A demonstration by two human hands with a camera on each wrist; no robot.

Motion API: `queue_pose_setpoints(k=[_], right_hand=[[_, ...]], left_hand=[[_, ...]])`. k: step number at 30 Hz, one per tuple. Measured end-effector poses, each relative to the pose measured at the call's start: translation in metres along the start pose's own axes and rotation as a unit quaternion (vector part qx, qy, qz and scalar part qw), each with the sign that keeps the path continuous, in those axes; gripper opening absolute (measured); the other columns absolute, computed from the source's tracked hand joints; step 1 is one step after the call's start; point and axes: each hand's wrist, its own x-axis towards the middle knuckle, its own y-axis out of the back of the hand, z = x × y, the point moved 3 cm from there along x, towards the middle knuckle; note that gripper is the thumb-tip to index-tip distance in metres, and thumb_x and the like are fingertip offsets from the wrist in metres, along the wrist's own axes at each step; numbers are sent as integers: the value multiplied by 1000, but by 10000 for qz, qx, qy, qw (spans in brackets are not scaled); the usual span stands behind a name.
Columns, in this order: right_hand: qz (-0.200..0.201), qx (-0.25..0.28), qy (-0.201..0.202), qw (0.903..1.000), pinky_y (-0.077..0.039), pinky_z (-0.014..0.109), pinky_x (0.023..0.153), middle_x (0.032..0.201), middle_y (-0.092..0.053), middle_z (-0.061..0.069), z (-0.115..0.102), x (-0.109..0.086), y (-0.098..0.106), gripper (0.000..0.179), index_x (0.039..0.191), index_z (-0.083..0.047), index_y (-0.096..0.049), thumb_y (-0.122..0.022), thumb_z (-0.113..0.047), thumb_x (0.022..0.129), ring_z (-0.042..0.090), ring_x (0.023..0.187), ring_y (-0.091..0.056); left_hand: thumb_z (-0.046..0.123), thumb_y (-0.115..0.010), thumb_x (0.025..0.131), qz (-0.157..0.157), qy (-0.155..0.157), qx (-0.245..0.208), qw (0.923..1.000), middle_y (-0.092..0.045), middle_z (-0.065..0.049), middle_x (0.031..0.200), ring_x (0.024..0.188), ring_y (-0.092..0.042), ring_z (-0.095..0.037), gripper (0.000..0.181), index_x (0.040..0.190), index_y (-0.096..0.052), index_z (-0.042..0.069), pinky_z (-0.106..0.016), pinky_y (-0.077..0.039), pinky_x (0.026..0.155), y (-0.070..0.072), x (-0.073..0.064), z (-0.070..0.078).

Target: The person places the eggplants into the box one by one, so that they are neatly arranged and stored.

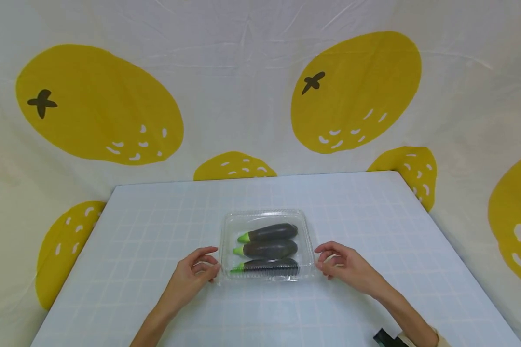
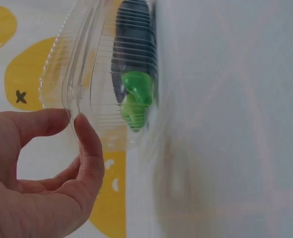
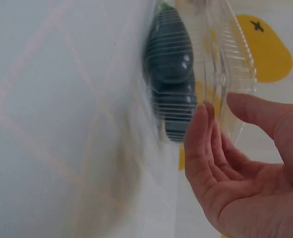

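In the head view, a clear plastic clamshell container [image 1: 267, 217] lies on the table, its lid down. Three dark eggplants [image 1: 272, 232] with green stem ends show through it, side by side, stems toward the left. My left hand [image 1: 196, 267] pinches the container's left rim near the front corner; in the left wrist view its thumb and a finger [image 2: 89, 144] lie on either side of the rim. At the right rim, my right hand [image 1: 349, 267] pinches likewise, with curled fingers [image 3: 198, 144] on one side of the edge and the thumb on the other.
The table [image 1: 156, 217] wears a pale checked cover. Behind it hangs a white cloth [image 1: 243, 96] printed with large yellow fruit shapes, and this cloth also runs along both sides. A black strap or device [image 1: 388, 338] sits by the right wrist.
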Motion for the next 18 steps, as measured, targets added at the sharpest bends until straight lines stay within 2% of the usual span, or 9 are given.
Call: queue_pose_setpoints(k=[2, 5, 9, 13, 18], right_hand=[[-89, 24, -4, 10000, -60, 34, 73, 101, -62, 16, 2, -1, -1, 39, 128, 7, -53, -70, -13, 99, 32, 84, -68], [-268, 91, -160, 9995, -60, 34, 72, 101, -64, 17, 6, -3, -3, 38, 127, 8, -53, -69, -14, 100, 28, 84, -68], [-637, 81, -368, 9973, -59, 33, 71, 95, -68, 20, 11, -3, -6, 29, 118, 5, -63, -67, -18, 102, 23, 80, -67], [-1088, 308, -239, 9933, -59, 31, 73, 93, -69, 24, 15, -1, -8, 25, 111, 7, -68, -63, -17, 104, 18, 78, -66], [-1317, 683, -153, 9888, -60, 31, 76, 92, -71, 17, 19, 0, -10, 28, 107, 12, -67, -59, -14, 105, 14, 81, -67]], left_hand=[[10, -77, 93, -87, 31, 74, 9999, -64, -12, 100, 76, -67, -19, 43, 132, -61, 0, -29, -57, 71, 1, 0, -2], [12, -75, 95, -385, 19, 102, 9992, -65, -12, 99, 76, -66, -17, 44, 132, -59, -5, -27, -56, 72, 3, 0, -5], [15, -71, 98, -1067, 131, -49, 9942, -67, -12, 100, 83, -67, -17, 42, 129, -57, -10, -27, -57, 74, 4, 0, -11], [19, -69, 100, -1559, 227, 25, 9875, -69, -12, 96, 84, -66, -17, 33, 117, -65, -9, -27, -55, 76, 6, -1, -16], [24, -65, 103, -1997, 137, 143, 9796, -70, -12, 90, 76, -63, -14, 31, 106, -72, -7, -25, -53, 72, 7, -1, -17]])
